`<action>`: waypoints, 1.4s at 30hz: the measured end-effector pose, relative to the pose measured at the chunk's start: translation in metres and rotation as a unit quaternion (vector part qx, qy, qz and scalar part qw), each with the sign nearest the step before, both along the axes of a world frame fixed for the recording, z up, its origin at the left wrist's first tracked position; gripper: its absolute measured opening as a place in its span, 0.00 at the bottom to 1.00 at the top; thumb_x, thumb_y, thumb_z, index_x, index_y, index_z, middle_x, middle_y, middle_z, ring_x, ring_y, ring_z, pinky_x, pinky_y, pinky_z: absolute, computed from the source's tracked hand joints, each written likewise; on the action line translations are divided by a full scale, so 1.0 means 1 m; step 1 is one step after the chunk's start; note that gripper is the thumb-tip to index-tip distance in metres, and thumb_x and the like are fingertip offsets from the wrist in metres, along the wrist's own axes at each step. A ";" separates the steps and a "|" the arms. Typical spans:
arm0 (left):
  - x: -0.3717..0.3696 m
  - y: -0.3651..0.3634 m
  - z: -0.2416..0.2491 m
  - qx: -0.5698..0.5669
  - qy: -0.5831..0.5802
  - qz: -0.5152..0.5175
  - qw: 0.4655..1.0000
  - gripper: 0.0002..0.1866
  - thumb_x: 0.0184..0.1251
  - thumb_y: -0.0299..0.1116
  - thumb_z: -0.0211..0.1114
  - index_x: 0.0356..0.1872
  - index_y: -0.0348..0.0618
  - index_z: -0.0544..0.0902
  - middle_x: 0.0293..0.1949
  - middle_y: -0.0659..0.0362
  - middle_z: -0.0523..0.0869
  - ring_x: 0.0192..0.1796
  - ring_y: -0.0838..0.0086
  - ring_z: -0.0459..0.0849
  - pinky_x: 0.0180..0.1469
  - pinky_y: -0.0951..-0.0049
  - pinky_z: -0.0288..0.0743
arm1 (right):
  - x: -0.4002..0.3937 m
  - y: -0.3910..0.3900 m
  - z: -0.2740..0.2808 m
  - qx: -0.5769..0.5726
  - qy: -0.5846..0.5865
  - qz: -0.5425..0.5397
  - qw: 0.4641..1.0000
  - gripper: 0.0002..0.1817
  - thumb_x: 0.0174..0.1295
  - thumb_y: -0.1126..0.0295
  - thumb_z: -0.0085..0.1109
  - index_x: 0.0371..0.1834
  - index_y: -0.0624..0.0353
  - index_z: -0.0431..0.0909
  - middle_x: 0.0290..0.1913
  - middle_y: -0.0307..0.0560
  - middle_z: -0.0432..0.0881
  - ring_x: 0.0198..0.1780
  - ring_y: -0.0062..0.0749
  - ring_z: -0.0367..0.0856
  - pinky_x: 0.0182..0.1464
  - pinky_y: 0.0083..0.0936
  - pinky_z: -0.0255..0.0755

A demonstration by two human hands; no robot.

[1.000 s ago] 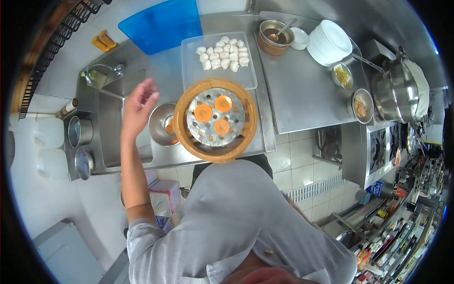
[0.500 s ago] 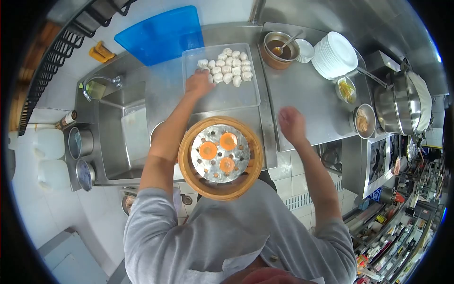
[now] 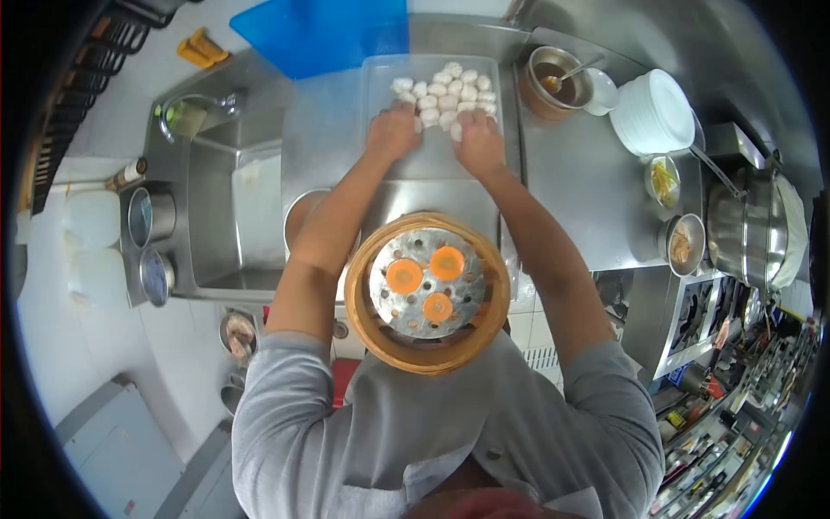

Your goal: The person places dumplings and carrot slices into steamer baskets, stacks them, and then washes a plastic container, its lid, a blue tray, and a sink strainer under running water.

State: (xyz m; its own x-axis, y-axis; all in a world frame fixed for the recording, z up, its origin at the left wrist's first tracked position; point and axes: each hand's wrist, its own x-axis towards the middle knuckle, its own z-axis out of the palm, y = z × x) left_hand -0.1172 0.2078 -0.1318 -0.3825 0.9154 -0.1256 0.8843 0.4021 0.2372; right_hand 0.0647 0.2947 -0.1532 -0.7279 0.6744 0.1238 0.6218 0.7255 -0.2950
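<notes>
Several white pleated dumplings (image 3: pixel 447 102) stand grouped in a translucent plastic tray (image 3: pixel 432 156). My left hand (image 3: pixel 394 131) is over the tray's left part, its fingers closed around a dumpling at the edge of the group. On the right side, my right hand (image 3: pixel 480 143) pinches another dumpling at its fingertips. Both palms face down, so parts of the held dumplings are hidden. Close to my body is a round bamboo steamer (image 3: pixel 494 303) with a perforated metal plate (image 3: pixel 419 294) inside. Three orange carrot slices (image 3: pixel 404 276) lie on that plate.
A sink (image 3: pixel 207 251) is at left, with a blue plastic lid (image 3: pixel 324 35) behind. To the right are a pot of brown sauce (image 3: pixel 553 82) with a spoon, stacked white plates (image 3: pixel 653 112), small bowls and a large steel pot (image 3: pixel 748 225). A bowl (image 3: pixel 298 221) sits beside my left forearm.
My right hand has moved from over the right counter to the dumplings in the tray. My left hand stays at the dumplings' left edge. The camera view has shifted.
</notes>
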 end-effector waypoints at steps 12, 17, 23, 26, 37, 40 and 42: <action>0.002 -0.009 0.002 0.011 -0.061 -0.021 0.998 0.25 0.49 0.40 0.75 0.48 0.39 0.82 0.49 0.44 0.85 0.51 0.50 0.87 0.53 0.55 0.82 | 0.038 0.003 0.037 -0.153 0.155 0.031 0.976 0.26 0.50 0.63 0.78 0.50 0.59 0.79 0.41 0.51 0.88 0.42 0.41 0.88 0.47 0.36 0.82; -0.040 -0.071 0.066 0.147 -0.173 0.002 0.974 0.24 0.46 0.40 0.76 0.45 0.40 0.83 0.43 0.49 0.86 0.45 0.59 0.88 0.47 0.62 0.83 | 0.083 -0.012 0.166 -0.202 0.256 0.022 0.945 0.25 0.50 0.68 0.82 0.50 0.61 0.80 0.40 0.40 0.87 0.40 0.23 0.83 0.45 0.20 0.78; -0.015 -0.187 0.258 0.288 -0.214 -0.081 0.930 0.24 0.47 0.25 0.80 0.49 0.38 0.83 0.49 0.58 0.82 0.40 0.80 0.85 0.36 0.82 0.82 | 0.106 -0.072 0.319 -0.130 0.217 0.245 0.936 0.23 0.47 0.70 0.80 0.48 0.57 0.83 0.42 0.40 0.88 0.41 0.25 0.84 0.43 0.25 0.77; 0.035 -0.210 0.321 0.262 -0.139 -0.138 0.945 0.24 0.47 0.24 0.79 0.48 0.39 0.83 0.49 0.58 0.83 0.39 0.81 0.85 0.34 0.83 0.80 | 0.088 -0.094 0.334 -0.054 0.232 0.392 0.889 0.21 0.44 0.73 0.79 0.44 0.57 0.84 0.39 0.41 0.88 0.39 0.33 0.83 0.43 0.28 0.75; 0.101 -0.197 0.306 0.092 -0.010 -0.163 0.982 0.26 0.41 0.26 0.81 0.46 0.39 0.84 0.45 0.54 0.81 0.39 0.55 0.86 0.41 0.58 0.82 | 0.071 -0.108 0.320 0.040 0.089 0.460 0.882 0.14 0.42 0.71 0.75 0.32 0.59 0.80 0.34 0.40 0.76 0.42 0.38 0.74 0.48 0.34 0.74; 0.097 -0.195 0.310 0.102 -0.025 -0.177 0.979 0.28 0.39 0.30 0.83 0.46 0.39 0.84 0.44 0.54 0.81 0.39 0.56 0.86 0.39 0.58 0.81 | 0.071 -0.109 0.319 0.026 0.075 0.450 0.890 0.16 0.42 0.69 0.76 0.35 0.59 0.82 0.36 0.40 0.77 0.46 0.37 0.75 0.49 0.33 0.74; 0.093 -0.196 0.311 0.123 -0.043 -0.189 0.973 0.28 0.38 0.33 0.84 0.46 0.39 0.85 0.43 0.54 0.82 0.39 0.56 0.86 0.39 0.59 0.80 | 0.071 -0.105 0.317 0.002 0.107 0.441 0.891 0.17 0.44 0.68 0.77 0.39 0.58 0.84 0.39 0.40 0.79 0.48 0.36 0.77 0.49 0.32 0.75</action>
